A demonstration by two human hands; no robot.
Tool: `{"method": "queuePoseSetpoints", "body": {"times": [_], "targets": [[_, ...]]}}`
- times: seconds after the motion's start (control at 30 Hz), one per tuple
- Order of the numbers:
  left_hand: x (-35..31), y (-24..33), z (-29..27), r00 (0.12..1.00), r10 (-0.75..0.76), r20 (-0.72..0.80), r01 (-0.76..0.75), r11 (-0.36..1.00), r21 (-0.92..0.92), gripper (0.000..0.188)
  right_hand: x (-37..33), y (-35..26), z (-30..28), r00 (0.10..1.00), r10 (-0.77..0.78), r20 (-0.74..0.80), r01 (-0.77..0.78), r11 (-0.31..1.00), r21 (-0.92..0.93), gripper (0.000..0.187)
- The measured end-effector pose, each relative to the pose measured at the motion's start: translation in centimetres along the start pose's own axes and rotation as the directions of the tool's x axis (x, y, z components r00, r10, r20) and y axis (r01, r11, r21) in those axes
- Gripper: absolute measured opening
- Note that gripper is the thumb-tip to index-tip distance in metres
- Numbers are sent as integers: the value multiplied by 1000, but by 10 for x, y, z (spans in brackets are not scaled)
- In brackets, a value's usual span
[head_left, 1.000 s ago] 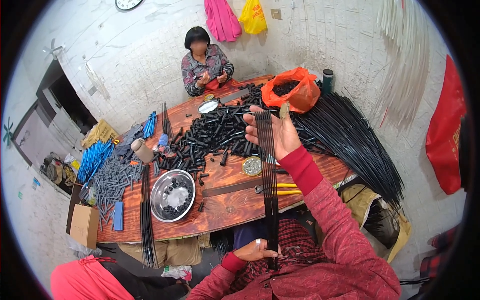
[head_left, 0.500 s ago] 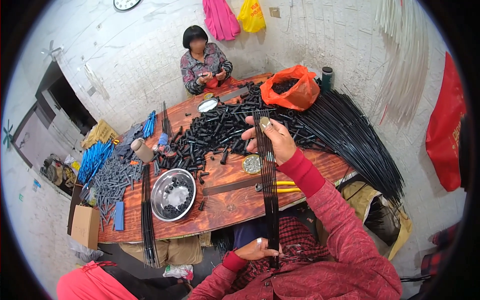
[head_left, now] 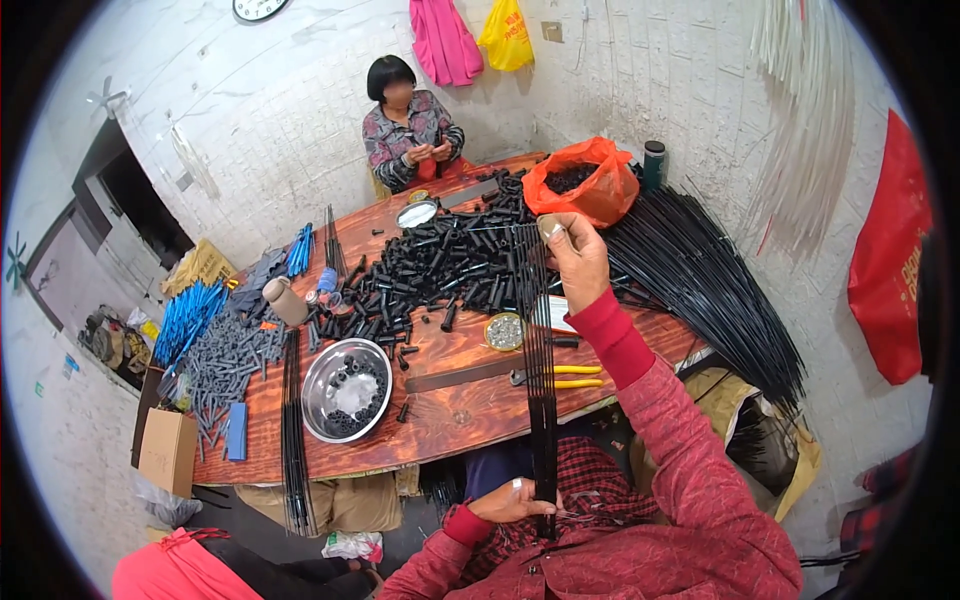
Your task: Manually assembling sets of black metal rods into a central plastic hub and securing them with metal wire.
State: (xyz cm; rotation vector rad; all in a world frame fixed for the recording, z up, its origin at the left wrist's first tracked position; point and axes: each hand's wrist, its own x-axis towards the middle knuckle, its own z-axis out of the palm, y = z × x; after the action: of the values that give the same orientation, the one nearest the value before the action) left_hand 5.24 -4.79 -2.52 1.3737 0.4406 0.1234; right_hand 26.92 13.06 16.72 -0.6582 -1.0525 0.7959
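Observation:
An upright bundle of thin black rods (head_left: pixel 540 400) stands in front of me, from my lap to above the table. My left hand (head_left: pixel 512 501) is closed around its lower end. My right hand (head_left: pixel 580 258) is up by the bundle's top, thumb and fingers pinched together at its right side. A thin straight wire-like piece runs leftward from those fingers across the rod tops; I cannot tell exactly how it is held. Something pale covers the right thumb tip. Behind the bundle lies a large heap of short black tubular parts (head_left: pixel 430 260).
Around the wooden table (head_left: pixel 450 425) stand a steel bowl (head_left: pixel 308 400) of black rings, a round tin (head_left: pixel 504 331) of small metal bits, yellow-handled pliers (head_left: pixel 565 377), an orange bag (head_left: pixel 600 205) and a long black rod pile (head_left: pixel 700 280). A co-worker (head_left: pixel 405 135) sits opposite.
My right hand has shifted right and slightly up, from behind the bundle's top to its right side, its fingers drawn into a pinch. The left hand stays put.

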Motion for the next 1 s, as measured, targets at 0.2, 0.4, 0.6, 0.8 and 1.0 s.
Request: {"method": "queuePoseSetpoints", "body": {"times": [0.2,0.4,0.6,0.8,1.0], "targets": [[3,-5,-1,1000,10,-5,-11,998,-56,28,7,4,-7,965,-263,12,250,902,-353,10],[2,-4,-3,1000,-13,5,13,1000,7,28,0,-6,0,972,-231,-35,209,927,-312,8],[0,-4,2,1000,-22,1,22,1000,5,29,-2,-3,-5,985,-164,-59,149,968,-203,10],[0,7,0,999,-23,-24,23,1000,14,26,4,-13,-14,1000,-26,-3,26,998,-53,17],[5,15,-18,999,-14,-48,10,996,-86,23,-12,-82,8,665,-661,349,659,300,-690,22]]}}
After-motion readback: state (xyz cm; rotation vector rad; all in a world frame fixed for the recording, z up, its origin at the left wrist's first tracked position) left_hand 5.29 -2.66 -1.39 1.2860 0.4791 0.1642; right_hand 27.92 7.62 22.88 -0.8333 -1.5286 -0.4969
